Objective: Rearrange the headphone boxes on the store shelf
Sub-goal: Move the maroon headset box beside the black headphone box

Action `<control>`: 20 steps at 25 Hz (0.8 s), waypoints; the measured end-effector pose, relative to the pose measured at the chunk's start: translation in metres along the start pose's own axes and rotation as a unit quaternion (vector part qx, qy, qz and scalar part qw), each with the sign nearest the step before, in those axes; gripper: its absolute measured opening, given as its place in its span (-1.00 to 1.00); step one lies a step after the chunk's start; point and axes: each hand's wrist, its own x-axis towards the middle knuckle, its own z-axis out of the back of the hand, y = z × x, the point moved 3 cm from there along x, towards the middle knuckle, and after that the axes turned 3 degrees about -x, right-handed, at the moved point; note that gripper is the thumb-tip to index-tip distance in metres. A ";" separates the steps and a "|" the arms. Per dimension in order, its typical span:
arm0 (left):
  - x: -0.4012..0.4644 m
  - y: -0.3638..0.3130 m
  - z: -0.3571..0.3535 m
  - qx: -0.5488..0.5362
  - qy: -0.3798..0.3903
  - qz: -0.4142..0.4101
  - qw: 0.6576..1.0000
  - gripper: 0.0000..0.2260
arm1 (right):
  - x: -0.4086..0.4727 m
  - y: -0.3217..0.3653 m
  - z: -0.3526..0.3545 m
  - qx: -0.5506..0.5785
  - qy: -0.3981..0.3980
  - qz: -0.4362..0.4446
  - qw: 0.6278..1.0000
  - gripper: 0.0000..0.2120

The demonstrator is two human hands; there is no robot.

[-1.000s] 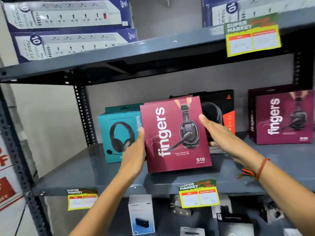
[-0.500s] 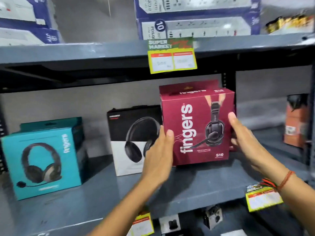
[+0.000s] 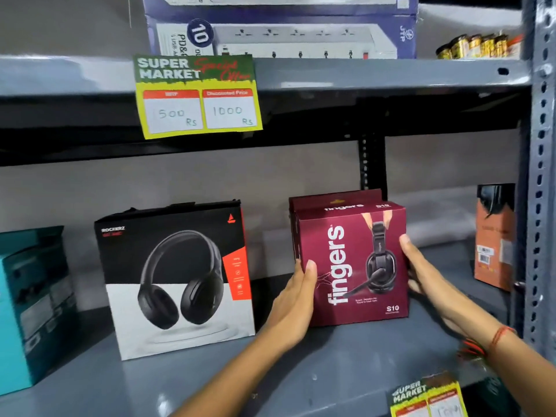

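A maroon "fingers" headphone box (image 3: pixel 352 263) stands upright on the grey shelf (image 3: pixel 331 365), directly in front of a second maroon box (image 3: pixel 334 197) whose top shows behind it. My left hand (image 3: pixel 293 302) grips its left edge and my right hand (image 3: pixel 421 275) its right edge. To the left stands a black-and-white headphone box (image 3: pixel 180 278), apart from my hands. A teal headphone box (image 3: pixel 27 305) sits at the far left edge.
An orange-and-black box (image 3: pixel 493 236) stands at the right by the perforated steel upright (image 3: pixel 541 176). The upper shelf carries power-strip boxes (image 3: pixel 279 28), gold items (image 3: pixel 478 46) and a yellow price tag (image 3: pixel 197 96). Another price tag (image 3: pixel 427 398) hangs on the shelf's front edge.
Both hands carried the maroon box rightwards past the black-and-white box and lowered it onto the shelf in front of the other maroon box. The view followed to the right.
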 end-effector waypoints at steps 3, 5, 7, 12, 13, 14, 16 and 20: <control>0.001 0.004 0.000 0.010 0.021 -0.035 0.999 -0.21 | 0.009 -0.007 -0.001 0.000 0.026 0.016 1.000 -0.28; 0.004 0.008 0.002 0.030 0.039 -0.049 0.998 -0.30 | 0.013 -0.012 0.001 -0.012 0.052 0.020 0.998 -0.23; 0.016 0.018 0.006 0.033 0.063 -0.026 0.997 0.08 | 0.018 -0.018 0.008 -0.035 0.093 0.008 0.995 -0.06; 0.047 0.027 0.018 0.004 0.142 0.055 0.988 0.31 | 0.034 -0.028 0.018 -0.072 0.199 -0.025 0.977 0.00; 0.050 0.026 0.017 0.002 0.146 0.047 0.988 0.24 | 0.038 -0.030 0.018 -0.068 0.203 -0.028 0.976 -0.03; 0.052 0.025 0.015 -0.007 0.152 0.037 0.988 0.16 | 0.041 -0.032 0.017 -0.062 0.202 -0.029 0.977 -0.07; 0.053 0.023 0.009 -0.018 0.156 0.021 0.987 -0.01 | 0.047 -0.034 0.015 -0.056 0.196 -0.028 0.979 -0.15; 0.059 0.028 0.000 -0.019 0.116 0.005 0.993 0.04 | 0.054 -0.033 0.013 -0.067 0.186 -0.016 0.980 -0.24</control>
